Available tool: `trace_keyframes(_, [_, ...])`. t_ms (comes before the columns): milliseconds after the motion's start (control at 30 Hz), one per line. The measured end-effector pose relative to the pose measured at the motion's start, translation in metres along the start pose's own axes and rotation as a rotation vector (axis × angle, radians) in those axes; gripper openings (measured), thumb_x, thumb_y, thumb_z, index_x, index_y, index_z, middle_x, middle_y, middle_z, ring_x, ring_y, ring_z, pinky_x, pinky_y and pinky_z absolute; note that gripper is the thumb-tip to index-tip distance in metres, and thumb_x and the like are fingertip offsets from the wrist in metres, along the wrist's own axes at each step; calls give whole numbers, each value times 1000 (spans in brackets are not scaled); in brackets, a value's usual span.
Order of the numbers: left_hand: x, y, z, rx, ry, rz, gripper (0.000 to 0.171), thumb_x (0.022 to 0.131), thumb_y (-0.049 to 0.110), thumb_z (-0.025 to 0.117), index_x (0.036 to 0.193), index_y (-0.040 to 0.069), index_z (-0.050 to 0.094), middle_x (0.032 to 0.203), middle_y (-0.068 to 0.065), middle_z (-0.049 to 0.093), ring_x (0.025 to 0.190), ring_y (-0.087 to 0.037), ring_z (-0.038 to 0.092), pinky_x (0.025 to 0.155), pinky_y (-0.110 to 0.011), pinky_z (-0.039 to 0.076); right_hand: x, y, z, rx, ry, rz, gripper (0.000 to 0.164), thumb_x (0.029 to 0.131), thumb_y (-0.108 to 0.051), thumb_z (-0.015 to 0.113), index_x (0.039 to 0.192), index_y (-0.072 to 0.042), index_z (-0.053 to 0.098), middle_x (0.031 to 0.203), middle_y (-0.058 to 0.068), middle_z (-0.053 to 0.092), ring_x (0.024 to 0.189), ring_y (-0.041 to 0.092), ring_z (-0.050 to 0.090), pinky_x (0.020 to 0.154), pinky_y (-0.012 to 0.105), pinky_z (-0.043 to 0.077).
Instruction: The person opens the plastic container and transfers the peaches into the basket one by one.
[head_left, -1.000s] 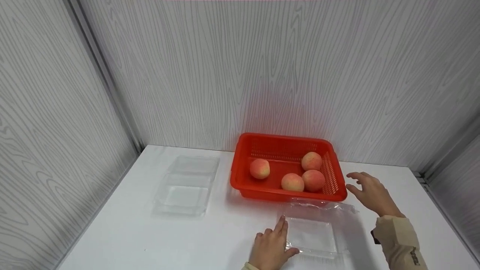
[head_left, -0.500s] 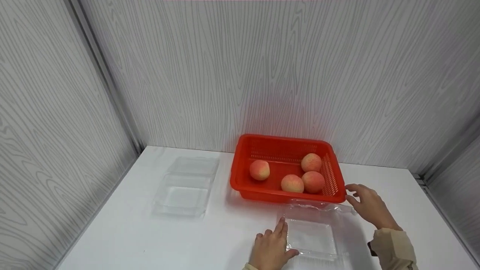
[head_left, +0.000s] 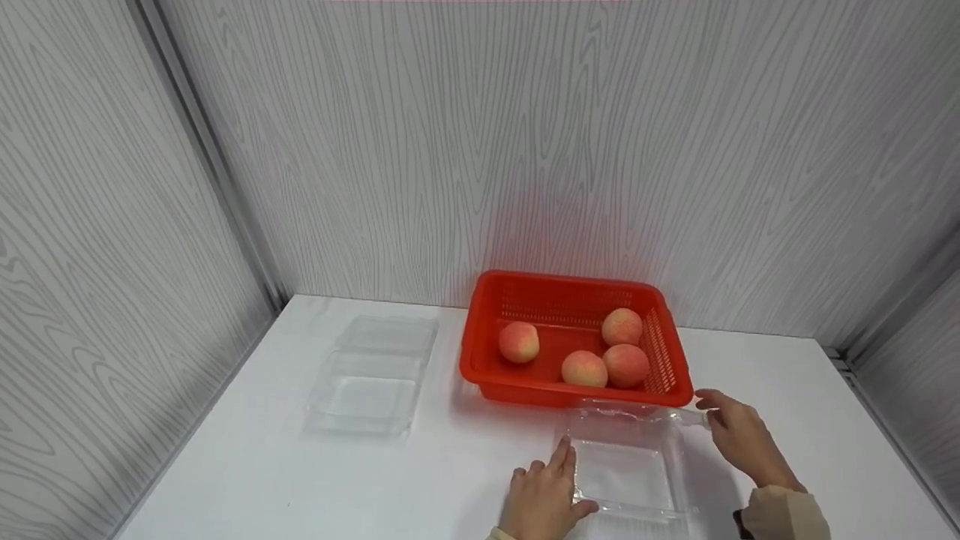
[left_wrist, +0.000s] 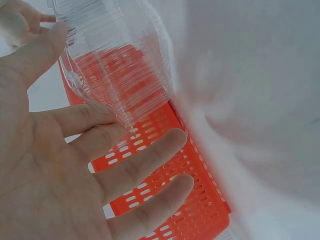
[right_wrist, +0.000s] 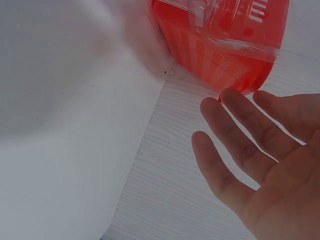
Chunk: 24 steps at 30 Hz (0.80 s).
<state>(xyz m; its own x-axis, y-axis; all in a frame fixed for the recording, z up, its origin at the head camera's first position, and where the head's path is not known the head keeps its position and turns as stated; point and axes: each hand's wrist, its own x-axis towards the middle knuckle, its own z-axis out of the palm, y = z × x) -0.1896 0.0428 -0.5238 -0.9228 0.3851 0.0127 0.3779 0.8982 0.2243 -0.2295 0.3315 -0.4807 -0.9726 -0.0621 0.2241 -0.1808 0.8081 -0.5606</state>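
A clear plastic clamshell box (head_left: 622, 476) lies unfolded on the white table, its far edge against the front of a red basket (head_left: 517, 386). Several peaches (head_left: 626, 365) are in the basket. My left hand (head_left: 540, 499) rests at the box's left side, and the left wrist view shows its index finger and thumb touching the clear rim (left_wrist: 80, 90), the other fingers extended. Beside the box's far right corner is my right hand (head_left: 742, 435), fingers loosely bent. In the right wrist view the right hand's fingers (right_wrist: 240, 140) are spread; contact with the plastic cannot be made out.
A second clear clamshell box (head_left: 371, 394) lies unfolded on the table (head_left: 225, 465) to the left. A grey wood-grain panel (head_left: 375, 150) rises behind the basket, with further panels at both sides.
My right hand has come down along the basket's right end to the box's far right corner. My left hand stays at the box's left side.
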Motion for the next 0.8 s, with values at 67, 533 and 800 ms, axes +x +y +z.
trace_keyframes(67, [0,0,1,6,11,5,78,84,62,72,147,17,56,153,6,49,79,-18,60,79,-39,56,-5,2,3,-12,-7,11,29,96,8,51,123,15,58,108,30,68,96,42,67,79,54,55])
trace_keyframes(533, [0,4,3,23,33,20,78,84,62,72,146,17,58,153,6,49,79,-18,61,77,-39,57,-24,-2,27,17,-134,113,29,90,2,67,114,18,65,84,15,73,70,21,65,65,38,58])
trace_keyframes(800, [-1,3,4,-9,12,8,78,85,61,72,147,16,56,154,5,47,80,-18,60,80,-39,56,-28,-7,38,-105,-109,115,36,83,7,72,114,23,61,76,17,72,65,22,66,64,41,59])
